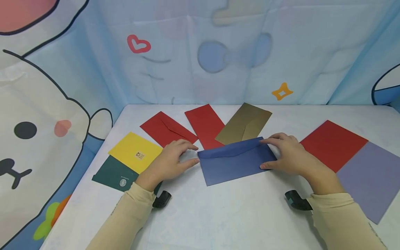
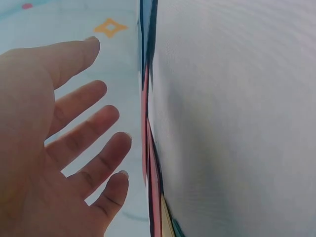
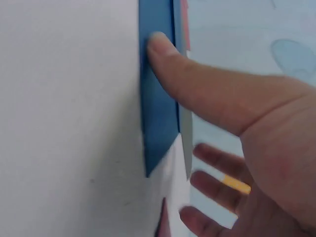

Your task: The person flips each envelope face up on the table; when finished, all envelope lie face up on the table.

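Observation:
A long blue envelope (image 1: 232, 163) with its flap along the top edge faces me in the middle of the white table. The right hand (image 1: 289, 154) holds its right end, the thumb (image 3: 173, 64) on the front face and the forefinger at the top corner. Its other fingers are spread in the right wrist view. Beside the envelope's left end is the left hand (image 1: 172, 158), thumb and fingers apart and nothing between them. That hand (image 2: 64, 133) shows spread, relaxed fingers in the left wrist view.
Behind lie a red envelope (image 1: 168, 128), another red envelope (image 1: 204, 125) and a gold envelope (image 1: 247, 121). Yellow (image 1: 131, 149) and dark green (image 1: 114, 173) envelopes are at left. A red envelope (image 1: 334, 144) and a lilac sheet (image 1: 370, 180) lie right. A printed curtain (image 1: 175, 76) hangs behind the table.

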`<state>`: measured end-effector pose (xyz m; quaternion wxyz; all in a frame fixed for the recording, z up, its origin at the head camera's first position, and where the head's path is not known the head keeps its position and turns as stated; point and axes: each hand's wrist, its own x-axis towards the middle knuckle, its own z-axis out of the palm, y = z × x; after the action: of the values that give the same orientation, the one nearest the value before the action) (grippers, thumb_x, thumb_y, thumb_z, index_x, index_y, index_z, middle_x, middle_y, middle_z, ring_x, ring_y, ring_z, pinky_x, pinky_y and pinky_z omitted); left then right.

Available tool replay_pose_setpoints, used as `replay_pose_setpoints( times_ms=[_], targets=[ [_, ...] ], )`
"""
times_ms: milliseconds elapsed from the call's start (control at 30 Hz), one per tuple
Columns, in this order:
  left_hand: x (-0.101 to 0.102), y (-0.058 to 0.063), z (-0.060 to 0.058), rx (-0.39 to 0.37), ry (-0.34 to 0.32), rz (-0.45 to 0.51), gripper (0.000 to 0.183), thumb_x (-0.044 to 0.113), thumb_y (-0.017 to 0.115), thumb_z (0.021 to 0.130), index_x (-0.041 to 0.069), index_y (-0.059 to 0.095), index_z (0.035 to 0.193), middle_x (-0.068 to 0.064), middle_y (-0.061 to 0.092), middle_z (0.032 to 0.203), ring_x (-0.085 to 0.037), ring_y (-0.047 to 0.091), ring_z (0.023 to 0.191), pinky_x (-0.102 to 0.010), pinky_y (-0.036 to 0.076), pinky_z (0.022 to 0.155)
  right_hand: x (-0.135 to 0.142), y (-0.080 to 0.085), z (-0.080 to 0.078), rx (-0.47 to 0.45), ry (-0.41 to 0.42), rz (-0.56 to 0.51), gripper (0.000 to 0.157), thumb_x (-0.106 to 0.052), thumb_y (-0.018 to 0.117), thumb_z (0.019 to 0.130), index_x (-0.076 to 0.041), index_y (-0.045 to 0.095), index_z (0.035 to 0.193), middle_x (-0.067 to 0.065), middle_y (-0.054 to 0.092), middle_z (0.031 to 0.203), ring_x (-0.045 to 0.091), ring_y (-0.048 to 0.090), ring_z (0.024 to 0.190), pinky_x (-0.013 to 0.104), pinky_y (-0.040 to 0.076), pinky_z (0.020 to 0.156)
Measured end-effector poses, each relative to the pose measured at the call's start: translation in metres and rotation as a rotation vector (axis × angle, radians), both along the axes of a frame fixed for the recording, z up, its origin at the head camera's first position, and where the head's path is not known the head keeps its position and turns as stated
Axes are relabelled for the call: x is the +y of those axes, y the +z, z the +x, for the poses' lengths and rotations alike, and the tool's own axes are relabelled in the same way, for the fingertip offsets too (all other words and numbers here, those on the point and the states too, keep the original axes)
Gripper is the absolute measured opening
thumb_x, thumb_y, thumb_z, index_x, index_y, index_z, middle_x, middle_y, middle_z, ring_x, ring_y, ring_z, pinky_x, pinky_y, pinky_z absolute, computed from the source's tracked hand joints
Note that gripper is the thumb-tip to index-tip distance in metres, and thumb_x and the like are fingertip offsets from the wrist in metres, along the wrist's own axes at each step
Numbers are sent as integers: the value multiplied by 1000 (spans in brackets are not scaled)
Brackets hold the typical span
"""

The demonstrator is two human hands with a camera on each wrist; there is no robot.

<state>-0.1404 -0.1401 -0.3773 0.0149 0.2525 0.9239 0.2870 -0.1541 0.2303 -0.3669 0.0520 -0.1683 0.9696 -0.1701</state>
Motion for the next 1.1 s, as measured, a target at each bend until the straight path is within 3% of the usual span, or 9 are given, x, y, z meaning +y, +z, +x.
replay_pose_setpoints(
  times_ms=[200,333,533,733,900,1000,1100],
  targets=[
    [0,-2,-1,11,-7,6,39,35,71,95,17,67,129,0,59,127,-19,56,113,-44,42,101,1,-2,-3,-1,-71,37,67,-37,82,83,-3,60,136,34,43,136,59,35,122,72,40,90],
    [0,-3,-1,16,-10,8,39,35,71,95,17,68,129,0,59,127,-19,56,113,-45,41,101,-7,-5,-3,7,-5,57,54,-33,76,89,-4,64,134,30,48,135,57,38,123,70,40,90],
    [1,-3,-1,0,-7,-5,39,37,70,95,18,67,130,1,59,129,-18,54,117,-46,38,105,-15,-9,0,-4,90,44,62,-44,74,89,-9,62,139,25,48,145,54,37,132,71,35,96],
    [0,-2,1,-2,-1,-18,39,37,69,95,18,67,129,1,59,129,-17,53,118,-47,38,105,-16,-9,0,-23,129,-41,55,-45,74,90,-10,68,132,21,47,149,49,36,139,69,29,105],
    [0,-2,1,0,-5,-5,38,36,70,95,18,68,129,1,59,129,-17,52,118,-46,38,105,-15,-7,0,21,42,29,54,-47,77,86,-11,71,126,23,49,145,50,31,139,72,20,105],
    [-1,-2,1,3,-12,-1,38,36,70,95,18,68,128,1,59,128,-16,52,118,-46,38,104,-17,-5,0,57,-15,75,58,-51,74,87,-12,69,129,25,51,137,51,37,128,69,26,96],
    [-1,-3,0,4,-13,-5,38,37,70,95,18,68,129,1,59,128,-16,52,118,-46,38,104,-25,-3,3,60,39,72,57,-52,69,91,-13,68,132,24,54,130,49,45,120,65,37,92]
  ],
)
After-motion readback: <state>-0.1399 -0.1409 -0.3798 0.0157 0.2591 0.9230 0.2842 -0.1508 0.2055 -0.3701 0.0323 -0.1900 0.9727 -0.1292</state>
